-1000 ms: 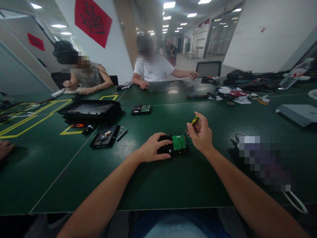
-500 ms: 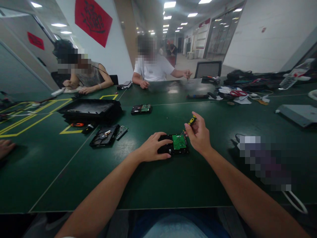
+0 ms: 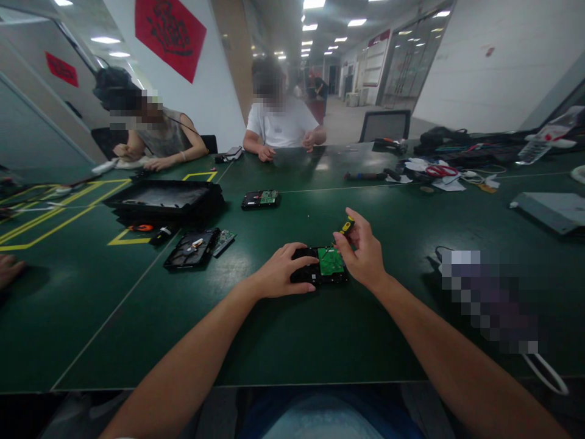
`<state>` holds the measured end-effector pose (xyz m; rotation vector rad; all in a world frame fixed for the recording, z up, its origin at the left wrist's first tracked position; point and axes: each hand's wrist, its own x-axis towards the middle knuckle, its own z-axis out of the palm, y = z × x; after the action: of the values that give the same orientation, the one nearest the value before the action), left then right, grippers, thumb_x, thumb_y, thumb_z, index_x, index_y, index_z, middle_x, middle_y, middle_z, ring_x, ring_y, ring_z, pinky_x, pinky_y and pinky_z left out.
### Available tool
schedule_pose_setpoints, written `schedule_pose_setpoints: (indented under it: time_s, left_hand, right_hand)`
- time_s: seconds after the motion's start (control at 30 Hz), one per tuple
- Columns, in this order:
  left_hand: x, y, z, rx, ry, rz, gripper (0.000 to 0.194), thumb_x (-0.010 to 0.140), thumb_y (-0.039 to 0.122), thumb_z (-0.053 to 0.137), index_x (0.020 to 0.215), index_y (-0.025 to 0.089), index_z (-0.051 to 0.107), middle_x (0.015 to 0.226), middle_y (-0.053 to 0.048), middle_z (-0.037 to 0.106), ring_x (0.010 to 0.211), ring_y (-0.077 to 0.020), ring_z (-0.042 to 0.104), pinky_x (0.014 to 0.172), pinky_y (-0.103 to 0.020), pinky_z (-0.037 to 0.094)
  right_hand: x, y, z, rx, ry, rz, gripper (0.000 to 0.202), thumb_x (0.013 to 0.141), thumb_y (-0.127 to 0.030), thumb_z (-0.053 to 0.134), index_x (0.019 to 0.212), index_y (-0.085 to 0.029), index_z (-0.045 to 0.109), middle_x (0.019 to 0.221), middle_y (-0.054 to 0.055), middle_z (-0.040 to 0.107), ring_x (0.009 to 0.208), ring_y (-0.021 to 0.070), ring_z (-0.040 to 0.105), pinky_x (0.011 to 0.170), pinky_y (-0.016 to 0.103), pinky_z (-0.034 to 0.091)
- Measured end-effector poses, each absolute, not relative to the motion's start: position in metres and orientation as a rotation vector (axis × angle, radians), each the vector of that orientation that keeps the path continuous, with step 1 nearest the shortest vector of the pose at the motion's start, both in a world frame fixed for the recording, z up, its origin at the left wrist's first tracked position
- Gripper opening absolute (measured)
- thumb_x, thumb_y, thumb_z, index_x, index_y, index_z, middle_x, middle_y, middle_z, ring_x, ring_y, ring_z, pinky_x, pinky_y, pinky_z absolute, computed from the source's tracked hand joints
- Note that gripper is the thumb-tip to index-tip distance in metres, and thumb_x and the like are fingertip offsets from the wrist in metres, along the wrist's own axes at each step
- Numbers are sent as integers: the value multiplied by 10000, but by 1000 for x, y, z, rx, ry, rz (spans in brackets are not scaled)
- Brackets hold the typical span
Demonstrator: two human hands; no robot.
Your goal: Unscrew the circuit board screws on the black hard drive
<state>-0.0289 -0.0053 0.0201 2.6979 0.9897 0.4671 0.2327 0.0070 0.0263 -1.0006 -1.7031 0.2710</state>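
A black hard drive (image 3: pixel 315 273) with a green circuit board (image 3: pixel 329 261) facing up lies on the green table (image 3: pixel 292 341), near its front edge. The left hand (image 3: pixel 280 272) rests flat on the drive's left side, fingers spread over it. The right hand (image 3: pixel 361 251) pinches a small yellow-handled screwdriver (image 3: pixel 346 226) just above the board's far right corner. Another opened drive (image 3: pixel 192 249) lies well to the left.

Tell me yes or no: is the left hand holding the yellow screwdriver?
No, the left hand lies flat on the black hard drive, while the right hand grips the yellow screwdriver.
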Motion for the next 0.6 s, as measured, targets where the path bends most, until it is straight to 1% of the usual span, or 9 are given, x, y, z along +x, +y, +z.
schedule_pose_setpoints:
  time_s: [0.13,0.27,0.6]
  left_hand:
    - [-28,-4,19,2701,993,467,679,885,643,717,1457,304,581,1521,-153,430,1374,-390,468,1141,-585,433]
    - [-27,-4,20,2704,997,462,672,880,636,723,1447,305,584,1513,-152,437,1366,-390,471,1137,-593,431]
    - [-28,-7,22,2677,1002,471,671,889,632,721,1459,312,569,1524,-146,431,1383,-383,460,1151,-580,424]
  right_hand:
    - [234,8,25,-1006,-1715,256,611,999,-421,628,1560,-310,411,1039,62,732,808,229,748,770,424,676]
    - [235,10,23,-1014,-1718,277,620,1000,-417,626,1569,-321,400,1086,69,737,851,240,752,772,431,678]
    - [234,7,26,-1003,-1736,260,616,1002,-400,617,1572,-316,399,1056,57,740,812,223,741,773,428,672]
